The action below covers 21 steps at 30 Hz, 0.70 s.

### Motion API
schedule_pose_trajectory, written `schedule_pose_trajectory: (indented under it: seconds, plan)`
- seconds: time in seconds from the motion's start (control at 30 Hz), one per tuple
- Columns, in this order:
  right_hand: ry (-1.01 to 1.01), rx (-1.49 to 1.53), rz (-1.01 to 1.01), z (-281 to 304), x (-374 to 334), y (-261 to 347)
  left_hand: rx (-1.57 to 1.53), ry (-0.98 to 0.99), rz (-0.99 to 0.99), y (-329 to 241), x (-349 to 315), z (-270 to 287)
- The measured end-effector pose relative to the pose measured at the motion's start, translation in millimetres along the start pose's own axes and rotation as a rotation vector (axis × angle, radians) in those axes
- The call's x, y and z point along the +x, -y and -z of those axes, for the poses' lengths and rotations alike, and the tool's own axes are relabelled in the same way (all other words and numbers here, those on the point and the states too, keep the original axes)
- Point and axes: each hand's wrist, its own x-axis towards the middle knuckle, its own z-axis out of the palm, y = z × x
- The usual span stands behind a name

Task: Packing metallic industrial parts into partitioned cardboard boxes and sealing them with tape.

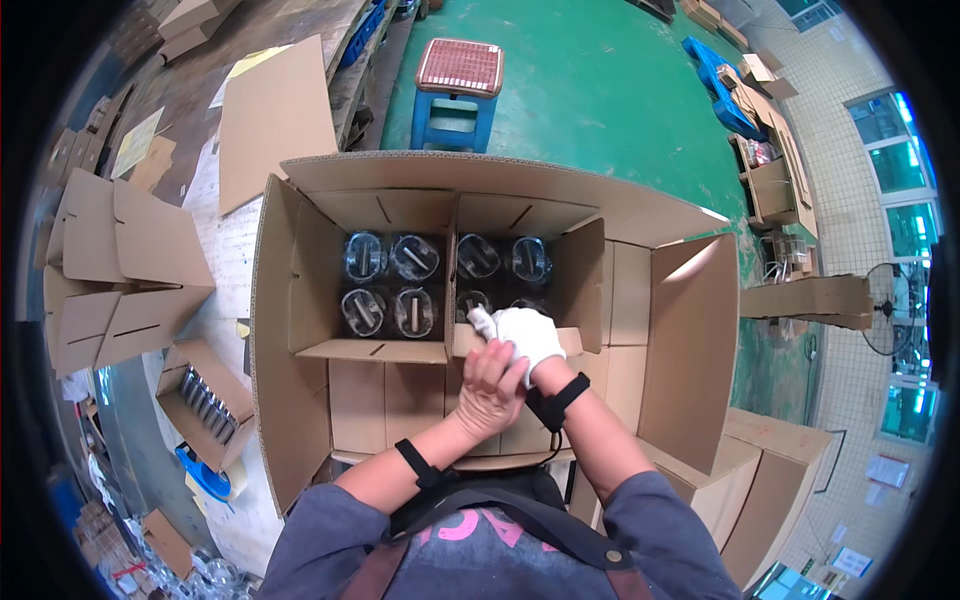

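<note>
A white glove (528,338) covers my right hand (520,335), which is over the right compartment of an inner cardboard box. One wrinkled glove finger points toward the far left; the others cannot be told apart. My left hand (488,382) is bare, its bent fingers closed against the glove near the cuff. Both hands are above the near flap (465,342). Wrapped cylindrical items (415,258), each with a bar across its top, stand in rows in the left compartment. Similar items (478,256) stand in the right one, the nearer ones partly hidden by my right hand.
A large open carton (690,330) surrounds the inner box, with more closed brown boxes (360,405) inside. At left are folded partitions (150,330), a small box of metal parts (205,405) and a blue tape dispenser (205,475). A blue stool (455,95) stands beyond; a fan (885,310) is right.
</note>
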Motion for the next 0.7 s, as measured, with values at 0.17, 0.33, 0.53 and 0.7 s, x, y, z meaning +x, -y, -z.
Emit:
schedule_pose_trajectory:
  seconds: [0.17,0.33,0.53,0.7]
  plan:
    - [-0.592,0.253,-0.180,13,48,-68,0.002,0.217,0.130,4,58,-25]
    - [-0.988,-0.108,0.150,89,28,-23,0.178,0.484,0.415,51,78,-81]
    - [-0.772,-0.591,0.226,87,68,-33,0.273,0.299,0.275,61,67,-99]
    - [-0.988,-0.474,0.130,26,90,-57,-0.071,0.419,0.396,55,40,-74]
